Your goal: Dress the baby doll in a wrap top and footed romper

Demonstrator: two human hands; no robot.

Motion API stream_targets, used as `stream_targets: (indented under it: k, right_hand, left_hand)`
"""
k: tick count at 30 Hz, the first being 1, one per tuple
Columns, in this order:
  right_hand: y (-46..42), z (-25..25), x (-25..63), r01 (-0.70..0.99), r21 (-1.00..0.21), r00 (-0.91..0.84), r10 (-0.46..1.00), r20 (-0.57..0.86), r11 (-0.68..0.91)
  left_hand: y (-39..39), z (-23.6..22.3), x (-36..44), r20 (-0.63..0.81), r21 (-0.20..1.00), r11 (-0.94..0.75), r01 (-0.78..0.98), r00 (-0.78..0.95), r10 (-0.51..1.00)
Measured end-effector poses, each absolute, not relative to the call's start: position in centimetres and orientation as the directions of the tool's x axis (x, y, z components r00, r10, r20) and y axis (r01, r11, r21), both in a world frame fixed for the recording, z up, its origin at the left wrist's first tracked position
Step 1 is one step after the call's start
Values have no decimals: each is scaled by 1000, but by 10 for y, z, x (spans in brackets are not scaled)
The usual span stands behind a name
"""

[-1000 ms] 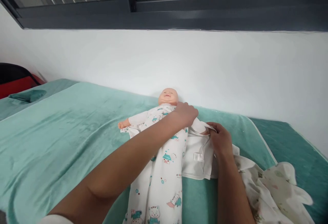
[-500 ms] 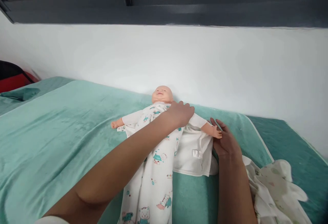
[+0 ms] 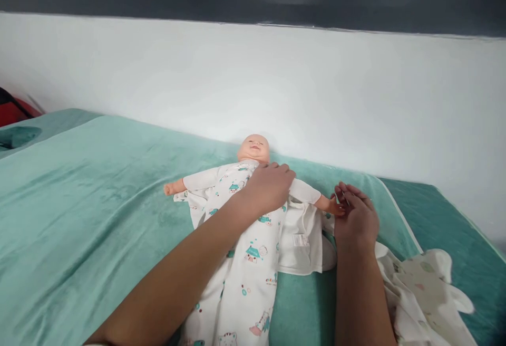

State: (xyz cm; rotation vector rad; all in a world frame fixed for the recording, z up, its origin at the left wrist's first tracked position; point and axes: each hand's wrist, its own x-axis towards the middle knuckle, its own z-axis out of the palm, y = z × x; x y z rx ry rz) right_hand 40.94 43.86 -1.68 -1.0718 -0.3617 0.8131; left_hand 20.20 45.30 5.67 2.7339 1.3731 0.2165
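A baby doll (image 3: pixel 253 149) lies face up, its head by the wall. White clothing (image 3: pixel 253 261) with small printed houses and animals covers its front. My left hand (image 3: pixel 271 186) reaches across the chest, its fingers bent over the doll's shoulder beside the neck; the fingertips are hidden. At the right, the fingers of my right hand (image 3: pixel 358 217) curl round the doll's small hand (image 3: pixel 336 208). Plain white sleeves cover both doll arms down to the forearms. Under the arm on the right, an opened part of the garment (image 3: pixel 302 253) with a label lies spread out.
A green blanket (image 3: pixel 98 188) covers the surface, with darker green cloth (image 3: pixel 443 219) at the right. Crumpled pale printed cloth (image 3: pixel 422 288) lies beside my right forearm. A white wall (image 3: pixel 253 71) rises behind the doll. A red and black object (image 3: pixel 16 108) sits far left.
The view has tilted down. My right hand's fingers have curled in round the doll's hand. My left hand stays at the doll's shoulder, and the doll's head has turned slightly.
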Motion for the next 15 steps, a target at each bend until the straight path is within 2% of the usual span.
stream_targets:
  k: [2, 4, 6, 8, 10, 15]
  right_hand:
    - [438, -19, 404, -107, -969, 693, 716, 87, 222]
    - [436, -19, 395, 215, -963, 595, 760, 260, 161]
    - [434, -18, 384, 409, -908, 444, 849, 288, 94]
    - [432, -16, 372, 468, -881, 304, 922, 241, 77]
    - [431, -16, 359, 458, -878, 170, 955, 241, 140]
    - [427, -16, 328, 373, -881, -44, 954, 296, 291]
  left_hand:
    - [443, 49, 176, 254, 287, -530, 798, 470, 845]
    - [436, 39, 153, 355, 409, -467, 784, 335, 873]
    - [434, 32, 137, 377, 513, -403, 758, 223, 899]
    - [434, 27, 128, 341, 606, -339, 720, 149, 928]
    - [436, 24, 127, 307, 659, -298, 691, 115, 945]
    - [440, 22, 131, 328, 641, -320, 698, 128, 936]
